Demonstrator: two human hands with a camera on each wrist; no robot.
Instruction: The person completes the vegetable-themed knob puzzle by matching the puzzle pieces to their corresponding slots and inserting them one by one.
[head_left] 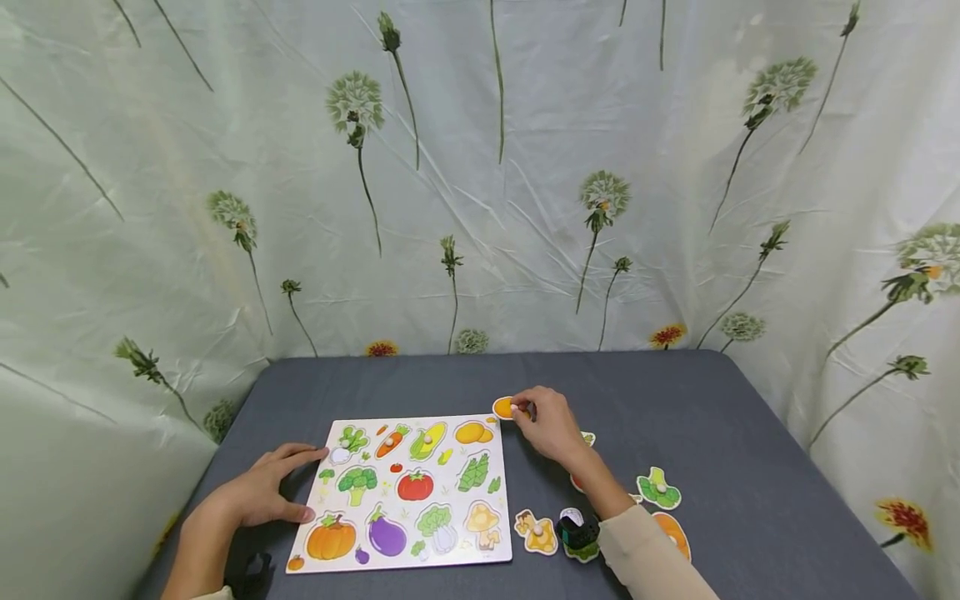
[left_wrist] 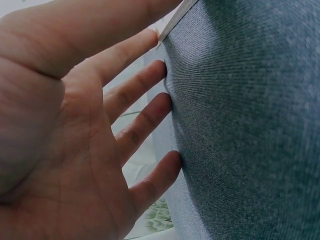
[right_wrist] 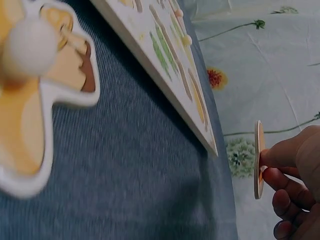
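Note:
A white vegetable puzzle board lies on the table in the head view. Knobbed corn, carrot and white-bulb pieces sit in its top row. My right hand pinches an orange, rounded puzzle piece by its knob, just off the board's top right corner. In the right wrist view that piece appears edge-on, above the table. My left hand spreads its fingers at the board's left side, index finger and thumb touching the edge. The left wrist view shows its other fingertips against the cloth.
Right of the board lie a mushroom piece, a green piece, an orange piece and others partly hidden by my right arm. Dark grey-blue cloth covers the table. A dandelion-print curtain hangs behind it.

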